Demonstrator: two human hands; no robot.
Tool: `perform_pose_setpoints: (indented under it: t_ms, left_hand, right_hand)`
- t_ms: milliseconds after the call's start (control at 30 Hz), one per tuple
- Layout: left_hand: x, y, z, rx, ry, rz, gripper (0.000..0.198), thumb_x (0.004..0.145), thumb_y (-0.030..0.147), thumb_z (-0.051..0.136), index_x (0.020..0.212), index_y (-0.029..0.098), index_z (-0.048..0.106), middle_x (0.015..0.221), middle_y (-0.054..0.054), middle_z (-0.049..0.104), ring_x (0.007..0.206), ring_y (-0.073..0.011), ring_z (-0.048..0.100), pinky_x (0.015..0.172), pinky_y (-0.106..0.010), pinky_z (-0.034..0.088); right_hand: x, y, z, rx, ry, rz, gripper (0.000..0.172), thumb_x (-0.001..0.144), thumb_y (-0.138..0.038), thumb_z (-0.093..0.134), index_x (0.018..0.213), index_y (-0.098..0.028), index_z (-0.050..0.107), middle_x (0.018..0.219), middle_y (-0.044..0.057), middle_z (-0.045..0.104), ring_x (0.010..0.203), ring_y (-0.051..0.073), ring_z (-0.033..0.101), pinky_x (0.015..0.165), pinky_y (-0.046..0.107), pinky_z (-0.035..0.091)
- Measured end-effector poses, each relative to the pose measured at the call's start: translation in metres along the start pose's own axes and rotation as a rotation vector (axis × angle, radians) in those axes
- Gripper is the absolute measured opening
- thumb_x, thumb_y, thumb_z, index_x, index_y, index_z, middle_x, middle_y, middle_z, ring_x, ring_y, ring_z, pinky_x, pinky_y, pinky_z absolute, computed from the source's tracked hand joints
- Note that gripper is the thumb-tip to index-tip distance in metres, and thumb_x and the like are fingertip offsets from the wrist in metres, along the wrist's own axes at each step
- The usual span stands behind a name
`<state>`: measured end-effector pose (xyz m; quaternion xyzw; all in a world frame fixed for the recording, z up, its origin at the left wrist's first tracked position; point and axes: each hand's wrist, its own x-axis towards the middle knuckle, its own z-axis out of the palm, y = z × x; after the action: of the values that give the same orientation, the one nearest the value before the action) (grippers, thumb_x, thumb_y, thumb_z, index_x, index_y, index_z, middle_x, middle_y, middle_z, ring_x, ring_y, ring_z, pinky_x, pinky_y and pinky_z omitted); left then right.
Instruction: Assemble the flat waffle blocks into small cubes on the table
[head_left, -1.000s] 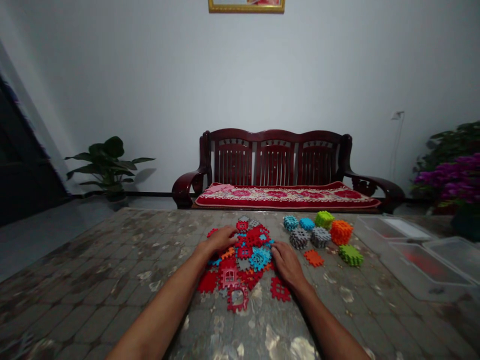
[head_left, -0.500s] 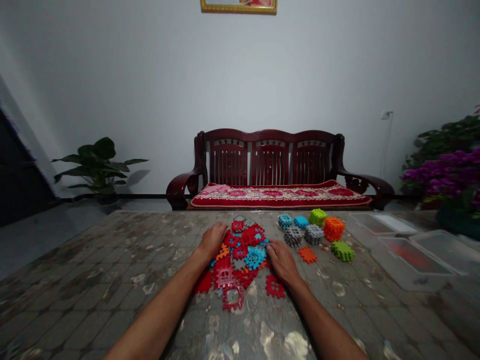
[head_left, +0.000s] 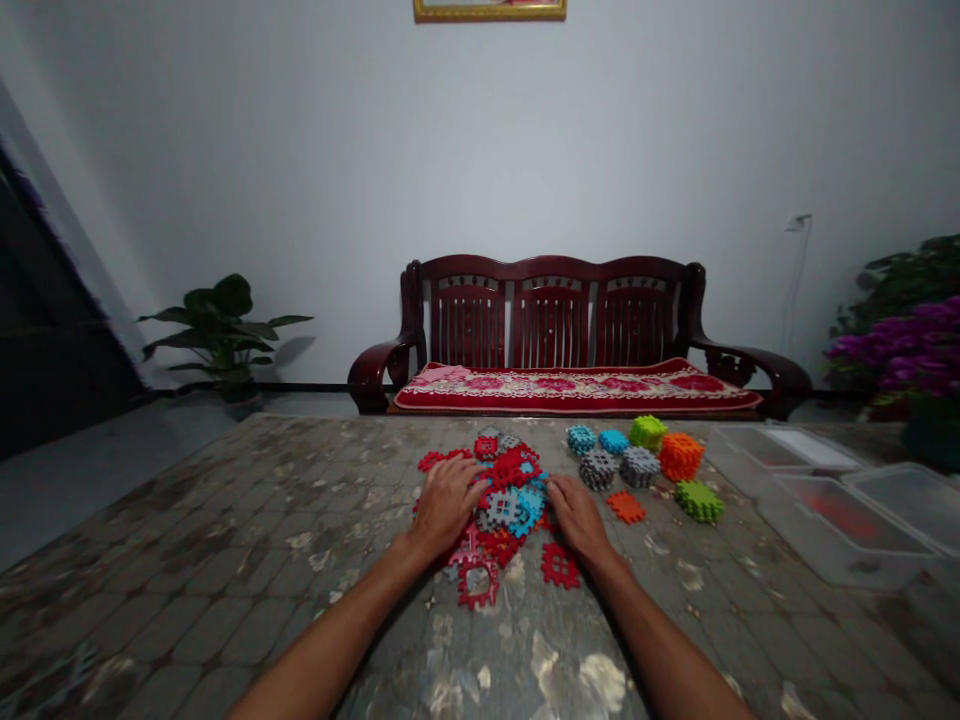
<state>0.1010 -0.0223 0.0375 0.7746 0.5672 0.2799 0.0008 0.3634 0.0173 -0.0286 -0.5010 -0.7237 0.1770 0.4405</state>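
A heap of flat, notched plastic building tiles [head_left: 514, 468], mostly red with some blue and grey, lies between my hands. My left hand [head_left: 444, 502] rests over the heap's left side, fingers stretched out across the pieces. Close to its fingertips is a grey windowed tile [head_left: 501, 507], on top of a blue tile [head_left: 531, 508]. At the right edge, my right hand [head_left: 576, 512] has its fingers curled around the end of a small blue piece [head_left: 543, 481], mostly hidden. A red window tile [head_left: 560, 565] lies beside that wrist, and a red frame tile [head_left: 478, 582] at the front.
Sorted stacks stand to the right: grey [head_left: 598, 468], orange [head_left: 681, 456], green [head_left: 699, 501] and blue [head_left: 581, 438]. One flat orange tile [head_left: 625, 507] lies before them. Clear plastic boxes [head_left: 840, 540] sit at the table's right. A wooden bench [head_left: 551, 320] stands behind.
My left hand has moved from the heap's far left edge nearer and over the pieces, its fingers spreading. A grey tile now shows on top of the blue one. The view has shifted slightly.
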Motion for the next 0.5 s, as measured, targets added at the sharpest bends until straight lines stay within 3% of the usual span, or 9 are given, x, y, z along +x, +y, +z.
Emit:
perform_pose_setpoints:
  t_ms: [133,267,367,500]
  left_hand:
    - [-0.012,-0.024,-0.02,0.062,0.001,-0.391,0.041,0.103,0.032,0.044,0.133,0.025,0.07,0.143,-0.007,0.07,0.133,-0.0229,0.061,0.117,-0.041,0.043]
    - [-0.028,-0.049,-0.028,0.203,-0.042,-0.687,0.046,0.101,0.037,0.044,0.14,0.027,0.066,0.148,-0.009,0.066,0.137,-0.0269,0.058,0.117,-0.043,0.042]
    - [-0.039,-0.057,-0.026,0.287,-0.06,-0.765,0.049,0.103,0.039,0.039,0.141,0.026,0.066,0.152,-0.011,0.062,0.143,-0.027,0.053,0.12,-0.044,0.037]
    - [-0.042,-0.054,-0.021,0.372,-0.11,-0.74,0.051,0.105,0.041,0.036,0.144,0.026,0.065,0.158,-0.012,0.058,0.149,-0.0282,0.047,0.123,-0.046,0.033]
  right_hand:
    - [-0.002,-0.011,-0.007,0.001,0.037,-0.027,0.036,0.098,-0.039,0.048,0.111,-0.022,0.078,0.116,0.011,0.078,0.113,0.028,0.07,0.104,0.043,0.051]
    - [-0.009,-0.032,-0.01,-0.056,0.001,-0.122,0.03,0.094,-0.034,0.059,0.115,-0.024,0.078,0.117,0.009,0.078,0.114,0.027,0.069,0.105,0.043,0.05]
    - [-0.013,-0.048,-0.008,-0.113,-0.092,-0.181,0.038,0.089,-0.033,0.07,0.125,-0.025,0.076,0.13,0.009,0.075,0.125,0.029,0.064,0.111,0.046,0.046]
    - [-0.014,-0.063,-0.005,-0.208,-0.184,-0.189,0.055,0.084,-0.032,0.075,0.138,-0.023,0.069,0.145,0.012,0.067,0.137,0.031,0.056,0.118,0.05,0.04]
